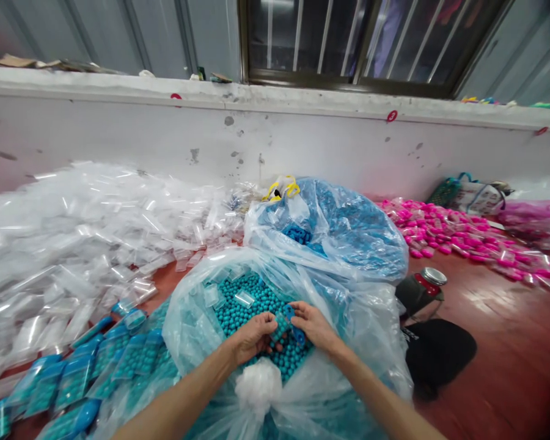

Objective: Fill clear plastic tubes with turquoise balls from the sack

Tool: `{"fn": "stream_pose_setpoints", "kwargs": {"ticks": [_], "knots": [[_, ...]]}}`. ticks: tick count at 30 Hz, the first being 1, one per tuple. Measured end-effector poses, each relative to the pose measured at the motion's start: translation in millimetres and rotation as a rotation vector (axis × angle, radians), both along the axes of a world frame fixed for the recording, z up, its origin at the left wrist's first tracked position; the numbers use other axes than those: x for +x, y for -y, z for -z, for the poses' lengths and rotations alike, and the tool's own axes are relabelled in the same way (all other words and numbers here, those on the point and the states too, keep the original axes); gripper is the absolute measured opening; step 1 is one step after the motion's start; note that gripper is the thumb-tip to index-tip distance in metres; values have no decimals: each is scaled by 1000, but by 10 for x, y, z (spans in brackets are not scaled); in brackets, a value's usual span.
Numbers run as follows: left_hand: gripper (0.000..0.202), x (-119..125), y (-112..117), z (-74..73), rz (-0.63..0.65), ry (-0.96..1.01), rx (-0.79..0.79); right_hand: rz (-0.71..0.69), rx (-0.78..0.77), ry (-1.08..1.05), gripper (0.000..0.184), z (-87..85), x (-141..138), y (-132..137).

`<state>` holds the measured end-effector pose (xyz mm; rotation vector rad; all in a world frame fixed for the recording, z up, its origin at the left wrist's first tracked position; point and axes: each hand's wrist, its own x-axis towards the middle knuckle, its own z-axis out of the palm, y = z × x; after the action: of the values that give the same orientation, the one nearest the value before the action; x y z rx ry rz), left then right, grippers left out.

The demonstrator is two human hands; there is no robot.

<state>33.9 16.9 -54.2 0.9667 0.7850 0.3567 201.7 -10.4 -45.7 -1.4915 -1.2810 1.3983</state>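
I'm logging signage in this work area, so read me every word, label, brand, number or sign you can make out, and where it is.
"3": round red sticker on the white ledge.
Unreadable: left red sticker, right red sticker, pale marks on the black item, print on the whitish bag.

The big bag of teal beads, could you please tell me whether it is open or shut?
Open: the bag has its mouth spread wide, and the beads inside lie in plain view.
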Motion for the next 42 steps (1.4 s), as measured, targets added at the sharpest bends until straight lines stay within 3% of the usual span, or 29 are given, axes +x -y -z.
{"fn": "stream_pose_setpoints", "kwargs": {"ticks": [2, 5, 8, 11, 13, 17, 22, 30, 33, 37, 42], "knots": [[43, -3, 39, 23, 9, 83, -43, -4, -24, -44, 44, -20, -59, 30], [41, 17, 71, 54, -17, 84, -22, -31, -2, 115, 44, -64, -84, 86], [42, 16, 75, 53, -154, 56, 31, 28, 213, 273, 41, -124, -46, 125], [44, 0, 86, 17, -262, -15, 100, -7, 229, 222, 41, -175, -42, 150], [44, -1, 110, -22, -267, -43, 185, -84, 206, 220, 36, -203, -75, 166], [43, 22, 186, -108, -227, -15, 333, -159, 320, 431, 34, -264, -151, 211], [44, 18, 235, -162, -251, -26, 325, -200, 385, 478, 39, -346, -164, 268], [68, -24, 283, -176, -276, -30, 299, -219, 223, 250, 34, -257, -124, 221], [74, -12, 305, -186, -289, -67, 287, -192, 258, 283, 36, -256, -161, 200], [72, -14, 329, -196, -304, -85, 271, -188, 301, 343, 38, -312, -211, 201], [63, -16, 365, -241, -345, -51, 223, -302, 353, 366, 30, -406, -200, 276]]}}
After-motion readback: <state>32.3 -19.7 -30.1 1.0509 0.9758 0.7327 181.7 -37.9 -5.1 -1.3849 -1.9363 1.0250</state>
